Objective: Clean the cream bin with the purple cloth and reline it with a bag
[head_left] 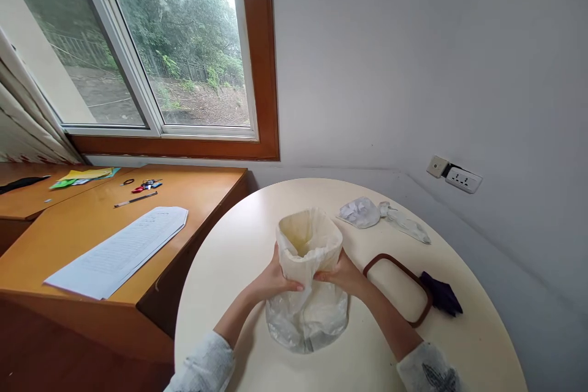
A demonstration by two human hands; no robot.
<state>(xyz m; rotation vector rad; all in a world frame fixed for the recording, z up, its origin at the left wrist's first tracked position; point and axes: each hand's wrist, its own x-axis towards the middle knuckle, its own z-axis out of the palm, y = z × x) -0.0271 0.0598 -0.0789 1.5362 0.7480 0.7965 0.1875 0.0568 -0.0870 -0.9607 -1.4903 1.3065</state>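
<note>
White bag [307, 312] btwn L grip [274, 277] & R grip [342, 272], half-curled round sides (mouth up)

A crinkled, translucent white plastic bag [309, 308] stands on the table [220, 294], open mouth at twelve o'clock, loose folds at six.

On the wooden tabletop [215, 187] at the left, we see white papers [124, 251], a pen [135, 199] and coloured papers [85, 176]. Behind are a window [188, 43] and a curtain [27, 113]; on the wall [413, 61] there is a socket [463, 179].
</note>
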